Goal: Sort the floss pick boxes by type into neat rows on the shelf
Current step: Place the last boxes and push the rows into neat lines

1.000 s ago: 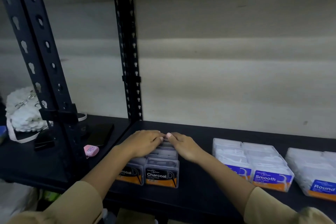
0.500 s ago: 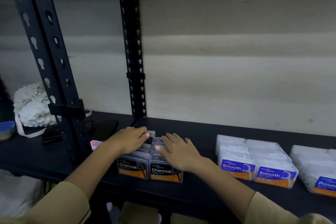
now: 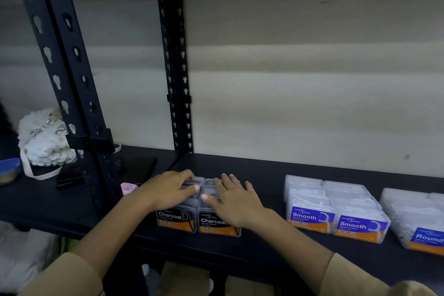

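On the black shelf [image 3: 264, 170], Charcoal boxes [image 3: 199, 222] run front-to-back in two rows, labels facing me. My left hand [image 3: 168, 191] and right hand [image 3: 234, 202] lie flat, fingers spread, on top. Smooth boxes [image 3: 336, 209] and Round boxes [image 3: 418, 221] sit rightward, apart.

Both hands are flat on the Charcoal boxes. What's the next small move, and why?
Probably press the two Charcoal rows together and square their fronts. The left hand and right hand lie flat on top, gripping nothing, and the right front box sits slightly nearer the shelf edge than the left. The Smooth boxes already look tidy.
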Tool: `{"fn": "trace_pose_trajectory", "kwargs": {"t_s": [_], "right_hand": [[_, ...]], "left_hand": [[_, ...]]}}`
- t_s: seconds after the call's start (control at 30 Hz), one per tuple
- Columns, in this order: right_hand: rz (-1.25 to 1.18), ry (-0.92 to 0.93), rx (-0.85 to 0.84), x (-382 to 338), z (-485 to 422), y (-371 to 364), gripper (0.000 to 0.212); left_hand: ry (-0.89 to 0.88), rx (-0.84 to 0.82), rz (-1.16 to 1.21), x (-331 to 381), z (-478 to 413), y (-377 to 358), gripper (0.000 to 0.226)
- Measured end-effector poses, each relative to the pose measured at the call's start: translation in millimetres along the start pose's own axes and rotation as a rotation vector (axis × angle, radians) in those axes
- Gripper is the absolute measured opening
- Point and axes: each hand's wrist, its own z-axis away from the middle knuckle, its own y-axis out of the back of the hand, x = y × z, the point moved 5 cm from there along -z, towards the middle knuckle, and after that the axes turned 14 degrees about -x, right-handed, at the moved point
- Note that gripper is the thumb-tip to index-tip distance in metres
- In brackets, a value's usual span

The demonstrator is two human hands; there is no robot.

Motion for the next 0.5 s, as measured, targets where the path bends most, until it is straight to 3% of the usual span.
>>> {"fn": "trace_pose_trajectory", "kwargs": {"t_s": [0.1, 0.17, 0.27, 0.5], "right_hand": [[0.012, 0.020, 0.005, -6.5, 3.8, -1.4, 0.079], [0.016, 0.044, -0.002, -13.0, 8.9, -2.6, 0.103], [0.047, 0.081, -0.034, -17.9, 14.9, -5.6, 0.121], [0.184, 0.068, -0.005, -15.3, 13.2, -9.0, 0.112]], "left_hand": [[0.002, -0.045, -0.058, 0.7, 6.8, -10.4, 0.096], [-0.038, -0.046, -0.064, 4.4, 13.1, -17.0, 0.120], [-0.086, -0.083, -0.051, 3.2, 19.0, -22.9, 0.122], [-0.070, -0.106, -0.201, -4.1, 23.1, -23.1, 0.123]]}}
